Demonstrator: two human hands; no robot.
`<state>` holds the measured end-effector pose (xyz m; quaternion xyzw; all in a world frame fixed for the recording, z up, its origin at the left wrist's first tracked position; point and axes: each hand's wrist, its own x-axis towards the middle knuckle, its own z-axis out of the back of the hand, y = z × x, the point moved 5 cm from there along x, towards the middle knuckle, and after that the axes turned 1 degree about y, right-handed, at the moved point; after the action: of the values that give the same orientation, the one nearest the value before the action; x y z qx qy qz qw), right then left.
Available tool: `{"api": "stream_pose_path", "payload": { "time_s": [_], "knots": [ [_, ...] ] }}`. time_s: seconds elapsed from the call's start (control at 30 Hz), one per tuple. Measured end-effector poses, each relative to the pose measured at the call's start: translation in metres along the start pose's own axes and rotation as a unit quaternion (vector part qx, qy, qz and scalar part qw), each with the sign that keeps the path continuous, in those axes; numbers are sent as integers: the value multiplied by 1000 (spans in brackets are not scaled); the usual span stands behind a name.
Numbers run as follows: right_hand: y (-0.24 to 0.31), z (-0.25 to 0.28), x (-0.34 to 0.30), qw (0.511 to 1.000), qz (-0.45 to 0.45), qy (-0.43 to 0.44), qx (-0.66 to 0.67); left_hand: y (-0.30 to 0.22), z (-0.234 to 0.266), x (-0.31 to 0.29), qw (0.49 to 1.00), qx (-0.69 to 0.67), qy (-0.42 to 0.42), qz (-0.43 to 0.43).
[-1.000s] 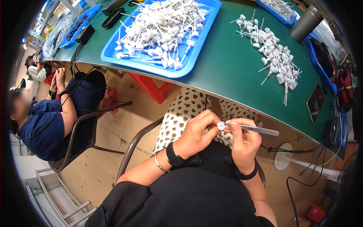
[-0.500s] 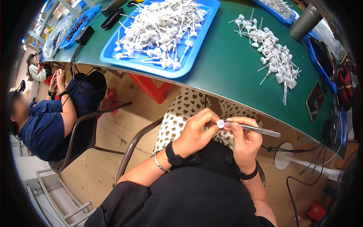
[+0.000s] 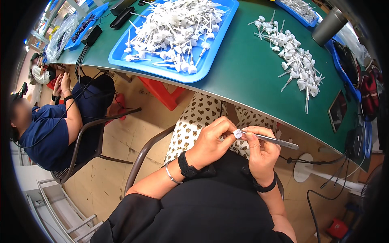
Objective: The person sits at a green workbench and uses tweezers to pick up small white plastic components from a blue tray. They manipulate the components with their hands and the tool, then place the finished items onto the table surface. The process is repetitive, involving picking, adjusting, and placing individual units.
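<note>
— How does the left hand (image 3: 212, 141) stand?
— Its thumb and forefinger make a pinch, and the back of the hand is turned upward.
— And the right hand (image 3: 263, 156)?
— It pinches also, with the thumb toward the bent forefinger. The fingertips of both hands are near each other, above the lap (image 3: 194, 125), outside the table's (image 3: 247, 60) near edge.
— The forearms?
— The left forearm (image 3: 156, 182) slants from the lower left, the right forearm (image 3: 279, 214) from the lower right.

We see the blue tray (image 3: 216, 46) cut by the frame's upper edge; right of centre, the held white piece (image 3: 238, 133) (tiny to us) has detail too small to tell.
</note>
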<state>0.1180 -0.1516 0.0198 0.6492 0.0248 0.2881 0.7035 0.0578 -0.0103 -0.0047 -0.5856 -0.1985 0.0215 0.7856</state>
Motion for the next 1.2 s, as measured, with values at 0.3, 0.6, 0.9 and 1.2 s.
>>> {"api": "stream_pose_path", "payload": {
  "time_s": [0.3,0.6,0.9,1.2],
  "knots": [
    [1,0,1,999,23,7,-31,-1,0,0,1000,4,4,6],
    [1,0,2,1000,-20,0,18,2,-1,-2,1000,-12,5,15],
    [7,1,7,993,24,79,-81,3,-2,-2,1000,-23,18,10],
    [2,3,2,1000,-29,11,0,3,0,0,1000,-26,5,17]
  ]
}}
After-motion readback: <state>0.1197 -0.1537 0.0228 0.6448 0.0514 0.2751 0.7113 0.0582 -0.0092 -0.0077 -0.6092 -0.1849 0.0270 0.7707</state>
